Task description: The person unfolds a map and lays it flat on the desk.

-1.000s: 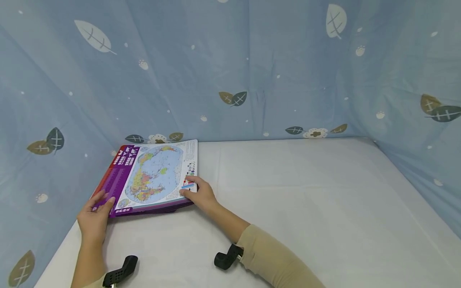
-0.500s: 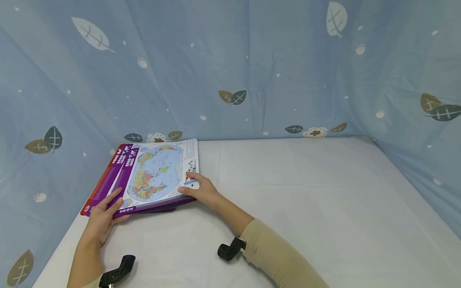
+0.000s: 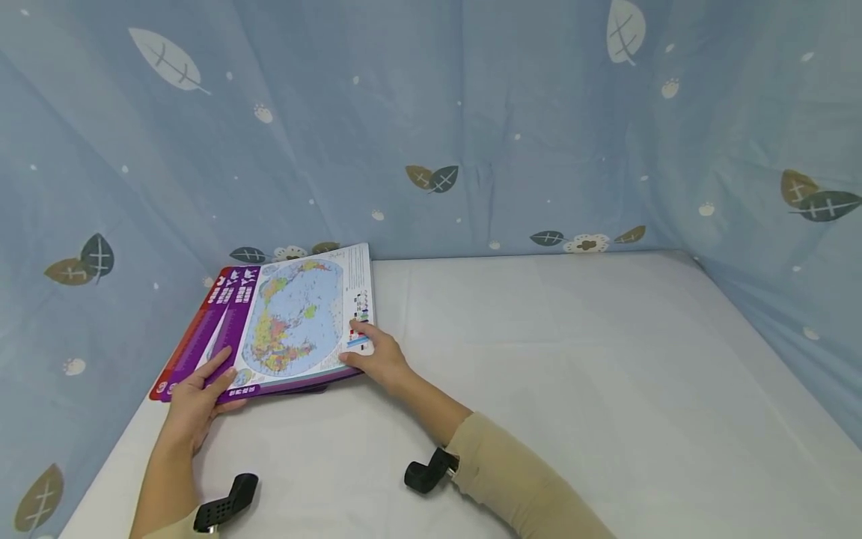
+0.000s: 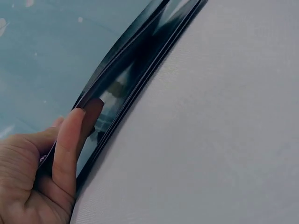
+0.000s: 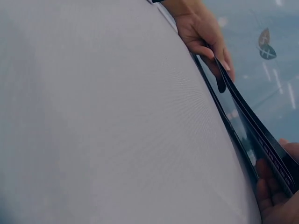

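Note:
A world map sheet [image 3: 296, 314] with a purple border tops a stack of similar sheets at the far left. Its right side is raised and its far right corner points up. My left hand [image 3: 191, 408] grips the near left edge, thumb above and fingers beneath. In the left wrist view, those fingers [image 4: 67, 144] sit in a gap under the lifted part, over the lower sheets [image 4: 140, 93]. My right hand [image 3: 384, 359] pinches the map's near right corner, its fingers [image 5: 268, 179] curled beneath in the right wrist view. Below show another purple sheet [image 3: 191, 355] and a red-edged one [image 3: 168, 367].
A white cloth covers the table [image 3: 572, 374], stretching away to the right of the stack. Behind it and at both sides hangs a blue curtain [image 3: 431, 97] with leaf prints, close to the stack's far edge. Black wrist mounts [image 3: 229, 505] are on both forearms.
The left hand has shifted right and its fingers have gone under the map. The map has slid slightly right, baring more of the sheets below, and its right side has risen.

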`<state>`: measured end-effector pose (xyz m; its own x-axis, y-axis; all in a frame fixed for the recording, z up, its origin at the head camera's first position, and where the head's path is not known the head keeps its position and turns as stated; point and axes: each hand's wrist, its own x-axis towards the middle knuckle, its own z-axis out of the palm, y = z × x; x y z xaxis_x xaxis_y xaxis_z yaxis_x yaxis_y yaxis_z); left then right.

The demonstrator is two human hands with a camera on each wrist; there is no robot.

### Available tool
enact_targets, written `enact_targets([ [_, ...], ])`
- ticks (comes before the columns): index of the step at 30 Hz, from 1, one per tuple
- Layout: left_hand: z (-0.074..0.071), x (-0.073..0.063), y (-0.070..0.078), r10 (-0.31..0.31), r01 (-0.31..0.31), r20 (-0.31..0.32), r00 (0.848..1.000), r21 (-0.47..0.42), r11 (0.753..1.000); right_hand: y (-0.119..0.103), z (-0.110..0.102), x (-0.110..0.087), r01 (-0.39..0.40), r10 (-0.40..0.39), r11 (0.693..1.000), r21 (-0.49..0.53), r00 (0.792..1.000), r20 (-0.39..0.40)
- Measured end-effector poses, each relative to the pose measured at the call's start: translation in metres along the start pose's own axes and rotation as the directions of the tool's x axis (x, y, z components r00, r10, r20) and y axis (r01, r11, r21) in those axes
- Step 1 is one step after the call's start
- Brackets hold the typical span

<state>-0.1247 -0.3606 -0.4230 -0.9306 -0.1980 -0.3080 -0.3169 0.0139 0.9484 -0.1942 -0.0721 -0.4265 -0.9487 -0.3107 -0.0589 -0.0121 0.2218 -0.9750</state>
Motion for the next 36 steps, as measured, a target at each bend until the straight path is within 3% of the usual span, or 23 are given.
enact_targets([
  [11, 0.010, -0.004, 0.000, 0.022, -0.022, -0.009, 1.000, -0.023, 0.999, 0.002, -0.008, -0.007, 0.009, -0.009, 1.000, -0.007, 0.999, -0.035],
  [22, 0.026, -0.002, 0.006, 0.031, -0.036, 0.064, 0.997, 0.093, 0.995, 0.006, -0.026, -0.010, 0.008, -0.009, 1.000, -0.029, 0.999, -0.042],
  [36, 0.041, -0.004, 0.009, 0.005, -0.012, 0.079, 0.997, 0.089, 0.996, 0.011, -0.042, -0.015, 0.006, -0.006, 1.000, -0.002, 0.999, -0.040],
])
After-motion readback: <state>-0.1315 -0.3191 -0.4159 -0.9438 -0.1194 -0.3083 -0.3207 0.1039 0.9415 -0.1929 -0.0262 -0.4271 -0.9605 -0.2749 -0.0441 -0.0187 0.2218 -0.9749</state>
